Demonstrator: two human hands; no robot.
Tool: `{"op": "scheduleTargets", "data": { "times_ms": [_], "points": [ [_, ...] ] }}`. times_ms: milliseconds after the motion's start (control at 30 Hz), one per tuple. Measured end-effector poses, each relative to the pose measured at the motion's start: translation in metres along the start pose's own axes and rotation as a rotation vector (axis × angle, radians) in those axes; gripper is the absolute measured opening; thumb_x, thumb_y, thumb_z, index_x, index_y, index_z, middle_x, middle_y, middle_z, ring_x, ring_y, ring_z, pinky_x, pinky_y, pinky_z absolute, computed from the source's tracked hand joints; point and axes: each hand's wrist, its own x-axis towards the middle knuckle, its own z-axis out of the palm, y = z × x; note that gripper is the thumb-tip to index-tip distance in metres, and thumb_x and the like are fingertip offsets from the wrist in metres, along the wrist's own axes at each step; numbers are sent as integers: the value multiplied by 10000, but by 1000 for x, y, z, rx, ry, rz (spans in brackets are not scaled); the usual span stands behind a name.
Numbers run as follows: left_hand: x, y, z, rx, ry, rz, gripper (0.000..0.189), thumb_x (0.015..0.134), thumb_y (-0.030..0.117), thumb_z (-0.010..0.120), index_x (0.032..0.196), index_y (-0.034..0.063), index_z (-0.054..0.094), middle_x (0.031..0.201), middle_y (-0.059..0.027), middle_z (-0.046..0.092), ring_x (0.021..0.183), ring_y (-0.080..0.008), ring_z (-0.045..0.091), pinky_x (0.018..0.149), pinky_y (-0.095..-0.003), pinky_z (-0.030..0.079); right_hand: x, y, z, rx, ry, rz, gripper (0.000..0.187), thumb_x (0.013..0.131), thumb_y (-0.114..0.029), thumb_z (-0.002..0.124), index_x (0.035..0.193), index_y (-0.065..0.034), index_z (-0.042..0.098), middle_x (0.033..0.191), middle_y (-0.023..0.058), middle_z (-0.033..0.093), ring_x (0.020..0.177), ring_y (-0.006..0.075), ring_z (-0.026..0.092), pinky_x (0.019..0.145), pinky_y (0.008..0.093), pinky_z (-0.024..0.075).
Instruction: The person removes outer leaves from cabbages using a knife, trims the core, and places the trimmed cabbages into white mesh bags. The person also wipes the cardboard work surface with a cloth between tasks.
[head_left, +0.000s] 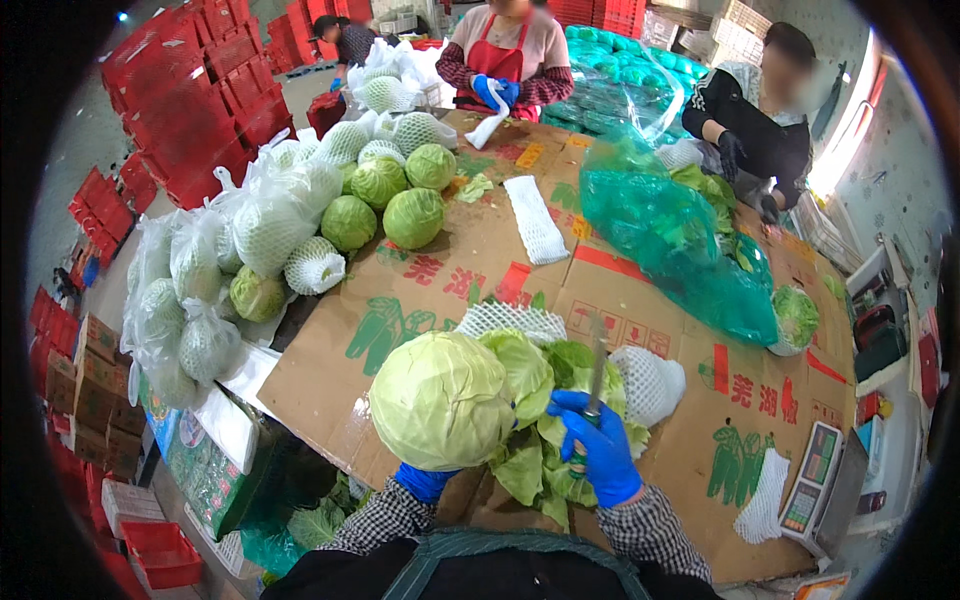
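A large pale green cabbage (439, 401) rests in my left hand (424, 480), which wears a blue glove and supports it from below; most of its fingers are hidden behind the cabbage. My right hand (596, 450), also gloved in blue, grips a knife (598, 375) by its handle, with the blade pointing up and away from me. Loose cabbage leaves (525, 469) lie between and under my hands. Just beyond them are a white foam net (514, 321) and another crumpled foam net (649, 386) on the cardboard-covered table (667, 487).
Several bare cabbages (412, 217) and bagged, netted cabbages (274, 225) line the left edge. A green plastic bag (667, 232) lies at right, a digital scale (814, 480) near the right corner. Co-workers (757, 127) stand across the table. Red crates (195, 97) are stacked at far left.
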Motion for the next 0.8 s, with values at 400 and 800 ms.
{"op": "scheduleTargets", "data": {
  "times_ms": [400,800],
  "points": [
    [43,21,-15,280,-36,10,538,1053,332,281,1507,67,166,1528,-180,279,1400,-295,307,1179,-443,257,-8,-4,-43,97,212,51,264,958,-135,549,1166,26,582,913,99,654,551,113,551,466,229,418],
    [36,-11,0,54,-37,-90,706,956,427,497,1521,146,181,1526,-121,292,1397,-277,308,1165,-435,253,26,-36,-1,-1227,-168,-800,404,798,-475,711,787,-83,613,657,72,503,566,224,542,472,352,414]
  ]
}}
